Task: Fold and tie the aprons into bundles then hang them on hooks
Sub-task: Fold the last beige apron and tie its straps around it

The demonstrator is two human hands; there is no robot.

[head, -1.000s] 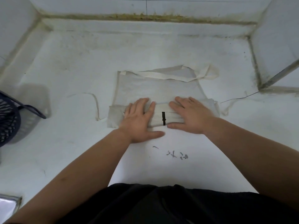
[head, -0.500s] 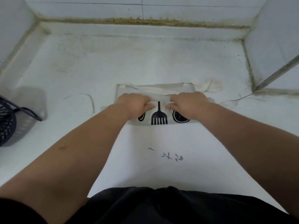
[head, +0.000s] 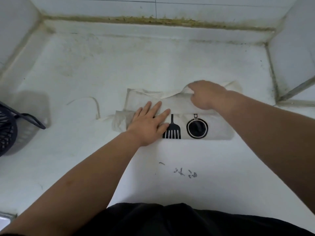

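Observation:
A cream apron (head: 219, 128) lies folded into a wide band on the white counter (head: 153, 68), with a black spatula and a pan printed on its near face. My left hand (head: 150, 123) lies flat with straight fingers on the band's left half. My right hand (head: 204, 96) pinches the neck strap at the apron's far right edge and lifts it a little. A thin waist tie (head: 95, 104) trails loose on the counter to the left.
A dark slatted plastic basket (head: 8, 130) stands at the left edge. Tiled walls close the counter at the back and both sides, with a stained seam along the back. Grey scribbles (head: 185, 172) mark the counter near me.
The apron was rolled over once away from me, bringing the printed face up. My left hand then flattened on the band, and my right hand reached back to take the neck strap.

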